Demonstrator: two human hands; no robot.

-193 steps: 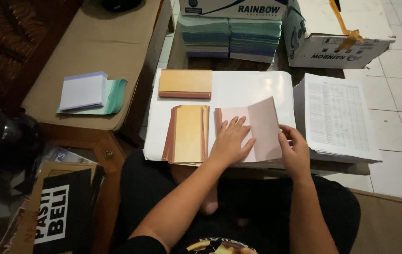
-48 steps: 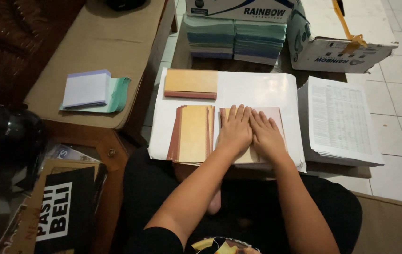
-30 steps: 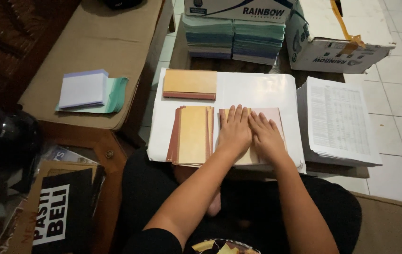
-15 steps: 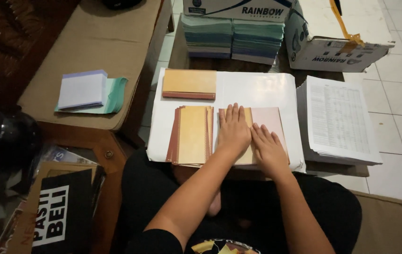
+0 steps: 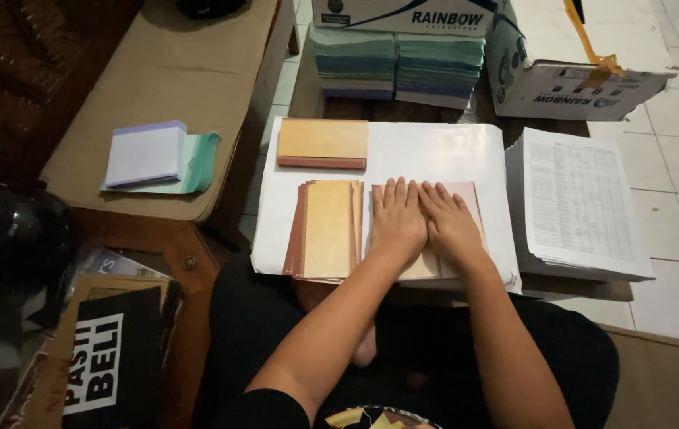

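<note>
Pink sheet lay flat on the near right part of the white board, pressed down under both hands. Left hand flat, fingers together and stretched out, palm down on the sheet, gripping nothing. Right hand flat in the same way, just beside the left, thumbs touching or nearly so. A tan layer showed under the wrists at the sheet's near edge; whether part of the same folded piece, could not tell. Just left of the sheet, also on the board, a fanned stack of tan and brown covers. At the board's far left corner, a closed tan booklet with a reddish spine. Right of the board, touching its edge, a thick stack of printed pages. Beyond the board, piles of green and blue paper and a white cardboard box. Left of the board, well apart, a small white pad on green sheets upon a beige cushion.
</note>
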